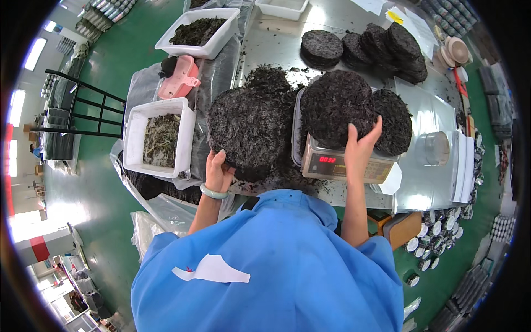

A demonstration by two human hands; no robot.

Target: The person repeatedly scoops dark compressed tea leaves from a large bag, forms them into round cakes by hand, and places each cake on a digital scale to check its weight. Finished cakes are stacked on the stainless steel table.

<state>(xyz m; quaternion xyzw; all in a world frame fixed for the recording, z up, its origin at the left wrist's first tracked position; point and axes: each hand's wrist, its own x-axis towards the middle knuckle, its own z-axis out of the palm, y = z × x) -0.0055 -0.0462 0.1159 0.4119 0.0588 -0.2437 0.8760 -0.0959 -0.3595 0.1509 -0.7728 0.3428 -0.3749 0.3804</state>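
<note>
My left hand (218, 171) grips the lower left edge of a round, dark dried seaweed cake (249, 128). Loose seaweed (267, 79) lies around and behind that cake. My right hand (361, 143) has its thumb and fingers on the near edge of a second seaweed cake (338, 106), which is tilted above a digital scale (327, 163). Red digits are lit on the scale's front. Another seaweed cake (393, 122) rests on the scale's right side, partly behind my right hand. A pale tray (296, 128) shows at the scale's left, mostly covered.
Seaweed-filled white bins (184, 141) and a pink scoop (179, 79) stand at left. Stacked seaweed cakes (321, 49) sit at the back. Plastic sheeting (423, 182) and a clear round container (436, 148) lie at right. A black metal cart frame (99, 106) stands beyond the bins.
</note>
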